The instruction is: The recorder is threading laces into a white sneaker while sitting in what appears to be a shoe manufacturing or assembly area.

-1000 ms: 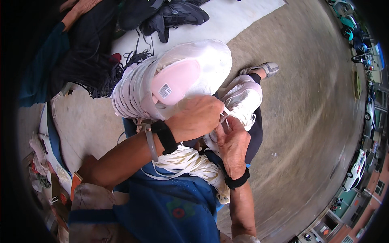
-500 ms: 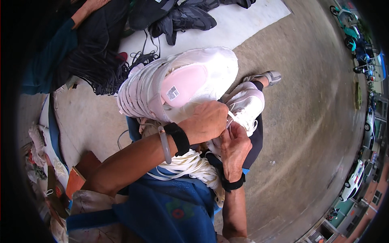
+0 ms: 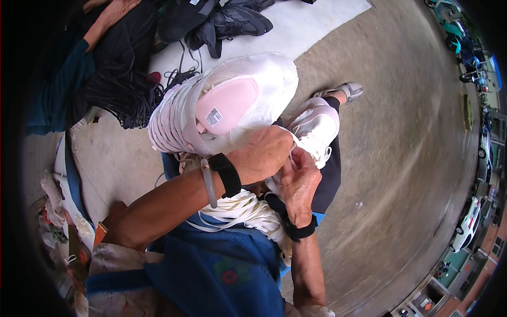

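On my lap, a white and pale pink sneaker [image 3: 317,124] lies with its toe pointing away from me. My left hand [image 3: 264,152] is closed at the near side of the shoe, back of the hand up, its fingertips mostly hidden. A thin white shoelace [image 3: 293,143] runs between it and my right hand [image 3: 300,182], whose thumb and fingers pinch the lace. Just beyond my left hand stands a stack of white and pink sneakers [image 3: 280,79], the top one showing a pink insole [image 3: 229,103]. A bundle of white laces [image 3: 245,214] rests on my blue apron [image 3: 211,264].
Black shoes [image 3: 232,26] lie on a white sheet [image 3: 317,21] at the far side. At the left, another person's hand [image 3: 119,10] rests near a heap of black laces [image 3: 119,100]. Concrete floor [image 3: 391,158] stretches right toward parked vehicles [image 3: 466,224].
The whole scene has shifted slightly left in the view. Both my hands remain close together at the lace, my right fingers a little nearer my left hand. The other person's hand has come further into view.
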The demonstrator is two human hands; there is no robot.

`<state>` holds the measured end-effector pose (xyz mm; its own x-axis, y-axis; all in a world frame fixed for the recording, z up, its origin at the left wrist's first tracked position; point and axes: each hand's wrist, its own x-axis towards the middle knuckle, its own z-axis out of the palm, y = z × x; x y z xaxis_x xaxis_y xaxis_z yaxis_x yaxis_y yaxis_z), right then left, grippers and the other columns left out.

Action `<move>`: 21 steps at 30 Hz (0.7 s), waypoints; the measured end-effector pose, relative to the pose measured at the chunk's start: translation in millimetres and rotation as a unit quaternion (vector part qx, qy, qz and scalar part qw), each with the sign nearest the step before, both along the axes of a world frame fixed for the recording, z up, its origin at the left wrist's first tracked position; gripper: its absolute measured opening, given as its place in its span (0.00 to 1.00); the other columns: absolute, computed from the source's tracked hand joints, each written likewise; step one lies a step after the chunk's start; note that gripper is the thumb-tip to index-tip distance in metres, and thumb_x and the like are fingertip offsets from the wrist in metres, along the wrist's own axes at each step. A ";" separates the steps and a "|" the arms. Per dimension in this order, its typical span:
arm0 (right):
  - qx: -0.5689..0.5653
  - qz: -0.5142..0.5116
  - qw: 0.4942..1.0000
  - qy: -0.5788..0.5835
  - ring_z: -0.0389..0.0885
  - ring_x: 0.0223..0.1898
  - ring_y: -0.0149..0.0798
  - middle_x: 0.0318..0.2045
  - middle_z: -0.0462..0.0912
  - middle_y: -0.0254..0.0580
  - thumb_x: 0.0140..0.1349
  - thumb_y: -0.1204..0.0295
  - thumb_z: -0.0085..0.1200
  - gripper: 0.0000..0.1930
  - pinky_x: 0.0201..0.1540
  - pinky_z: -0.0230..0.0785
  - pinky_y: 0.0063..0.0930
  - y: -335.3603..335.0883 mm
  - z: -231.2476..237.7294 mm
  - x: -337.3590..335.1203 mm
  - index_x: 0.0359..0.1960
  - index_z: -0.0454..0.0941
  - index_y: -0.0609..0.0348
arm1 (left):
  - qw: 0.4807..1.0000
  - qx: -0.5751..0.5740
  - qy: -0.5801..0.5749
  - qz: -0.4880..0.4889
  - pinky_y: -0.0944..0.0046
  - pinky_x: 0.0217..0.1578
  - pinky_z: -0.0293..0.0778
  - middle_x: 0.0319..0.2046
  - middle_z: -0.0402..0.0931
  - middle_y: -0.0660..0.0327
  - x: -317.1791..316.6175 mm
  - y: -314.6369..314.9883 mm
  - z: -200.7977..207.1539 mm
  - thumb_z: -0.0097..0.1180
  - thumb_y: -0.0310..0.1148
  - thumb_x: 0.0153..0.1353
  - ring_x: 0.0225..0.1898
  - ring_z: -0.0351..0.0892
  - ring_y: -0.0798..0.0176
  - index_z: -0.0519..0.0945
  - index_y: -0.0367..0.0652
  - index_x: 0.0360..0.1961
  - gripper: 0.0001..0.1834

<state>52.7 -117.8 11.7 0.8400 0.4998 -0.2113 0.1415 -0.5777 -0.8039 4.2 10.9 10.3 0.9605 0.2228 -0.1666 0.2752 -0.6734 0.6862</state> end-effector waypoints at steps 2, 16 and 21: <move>0.001 0.024 1.000 -0.012 0.82 0.30 0.30 0.25 0.83 0.47 0.60 0.74 0.57 0.10 0.37 0.74 0.26 -3.2 1.4 3.7 0.41 0.79 0.69 | 1.000 -0.001 0.000 0.028 0.46 0.35 0.71 0.26 0.77 0.46 -0.7 1.4 -6.7 0.53 0.27 0.57 0.33 0.78 0.41 0.76 0.36 0.30 0.05; -0.120 0.099 0.970 -0.186 0.81 0.28 0.56 0.27 0.81 0.52 0.62 0.72 0.50 0.06 0.30 0.74 0.46 1.2 -11.1 1.6 0.34 0.73 0.63 | 1.000 -0.001 0.016 0.004 0.46 0.35 0.71 0.28 0.78 0.45 -3.3 -5.3 -3.1 0.51 0.27 0.59 0.34 0.78 0.40 0.79 0.38 0.33 0.06; -0.168 0.158 0.954 -0.190 0.82 0.26 0.59 0.21 0.80 0.58 0.61 0.73 0.53 0.06 0.28 0.74 0.46 -3.9 -1.7 7.8 0.32 0.73 0.63 | 0.998 -0.020 0.047 0.022 0.46 0.39 0.71 0.32 0.79 0.46 -3.5 -6.9 -2.7 0.54 0.27 0.56 0.38 0.78 0.41 0.79 0.38 0.38 0.09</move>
<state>60.4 -121.7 9.9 0.7059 0.6989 -0.1151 0.5960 -0.6739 -0.4366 0.6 4.0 7.6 0.9294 0.2564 -0.2654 0.3689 -0.6316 0.6819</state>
